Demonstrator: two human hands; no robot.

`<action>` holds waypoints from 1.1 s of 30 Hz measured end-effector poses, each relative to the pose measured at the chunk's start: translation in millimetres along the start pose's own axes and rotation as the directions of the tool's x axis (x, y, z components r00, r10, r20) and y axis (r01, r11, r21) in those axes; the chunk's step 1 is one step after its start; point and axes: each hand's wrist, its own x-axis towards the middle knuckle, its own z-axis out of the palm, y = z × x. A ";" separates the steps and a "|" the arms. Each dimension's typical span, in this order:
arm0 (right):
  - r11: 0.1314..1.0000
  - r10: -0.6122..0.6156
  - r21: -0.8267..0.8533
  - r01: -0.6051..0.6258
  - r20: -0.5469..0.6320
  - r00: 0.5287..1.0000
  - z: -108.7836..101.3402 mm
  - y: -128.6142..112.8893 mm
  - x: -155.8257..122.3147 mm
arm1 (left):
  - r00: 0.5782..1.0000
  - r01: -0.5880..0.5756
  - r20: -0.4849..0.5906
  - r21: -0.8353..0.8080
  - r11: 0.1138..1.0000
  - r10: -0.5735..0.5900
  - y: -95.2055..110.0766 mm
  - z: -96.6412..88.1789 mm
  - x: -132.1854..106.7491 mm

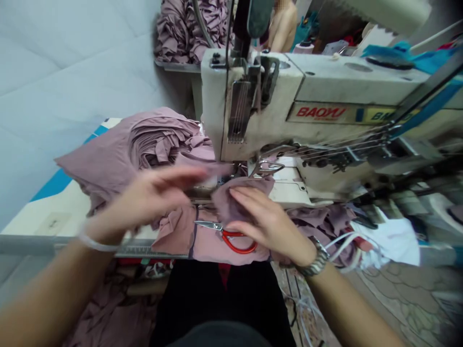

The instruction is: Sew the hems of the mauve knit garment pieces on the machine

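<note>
My left hand (152,197) reaches toward the needle area of a cream sewing machine (325,96), its fingers stretched out and blurred over mauve fabric (231,202). My right hand (264,221) lies with fingers flat on a folded piece of that fabric just in front of the presser foot (265,167). Red-handled scissors (231,238) rest on the cloth directly under my right hand, touching the thumb side. A metal watch sits on my right wrist and a thin white band on my left.
A heap of mauve garments (137,144) lies left of the machine, and another pile (191,29) sits behind it. More mauve cloth hangs below the table edge (36,241). White cloth and cords (390,241) lie at the right. A person's arm (282,24) shows at the back.
</note>
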 end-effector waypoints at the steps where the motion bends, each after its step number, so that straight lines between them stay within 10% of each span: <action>1: 0.974 -0.074 -0.208 0.094 0.101 0.992 1.4 1.3 5.0 | 0.987 -0.126 0.114 0.074 0.989 0.117 12.2 19.9 3.3; 4: 0.695 -0.169 -0.639 0.328 0.299 0.939 -3.3 12.2 8.7 | 0.945 -0.328 0.100 0.351 0.877 0.313 28.1 61.3 1.9; 8: 0.575 -0.234 -0.711 0.406 0.332 0.914 -12.6 22.4 2.0 | 0.935 -0.342 0.073 0.453 0.823 0.348 21.3 67.1 -8.3; 19: 0.573 -0.260 -0.737 0.359 0.251 0.932 10.4 10.4 4.4 | 0.970 -0.240 0.106 0.525 0.816 0.217 27.0 66.0 -11.2; 33: 0.817 -0.138 -0.556 0.156 0.073 0.988 25.5 4.1 3.4 | 0.981 -0.187 0.065 0.544 0.818 0.180 39.6 81.9 -6.9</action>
